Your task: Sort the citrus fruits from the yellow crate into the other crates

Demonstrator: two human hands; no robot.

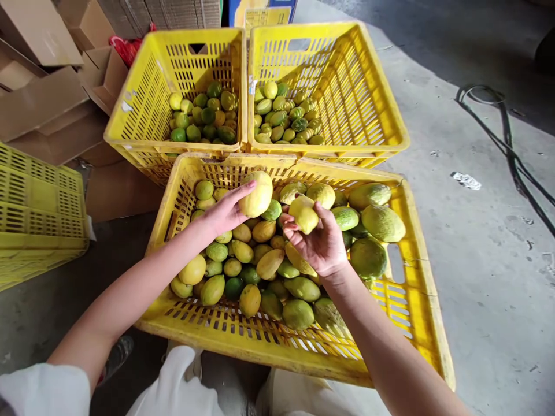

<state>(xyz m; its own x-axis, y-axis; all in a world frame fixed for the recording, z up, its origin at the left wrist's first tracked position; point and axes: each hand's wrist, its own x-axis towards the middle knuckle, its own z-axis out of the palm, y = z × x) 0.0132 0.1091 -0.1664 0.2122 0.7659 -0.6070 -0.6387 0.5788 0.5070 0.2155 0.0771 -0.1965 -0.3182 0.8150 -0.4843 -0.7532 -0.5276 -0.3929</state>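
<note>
While your left hand grips a large yellow fruit and your right hand a smaller yellow fruit, both above the near crate, work looks partway: the far left crate and far right crate hold some, many lie below.

a front crate, with a back left crate and a back right crate side by side behind it

fruit lies in all three. over the front crate, the left hand and, to its right, the right hand each hold one piece. at far left is a fourth crate, with cardboard boxes behind it. at right, a cable lies on the floor.
</note>
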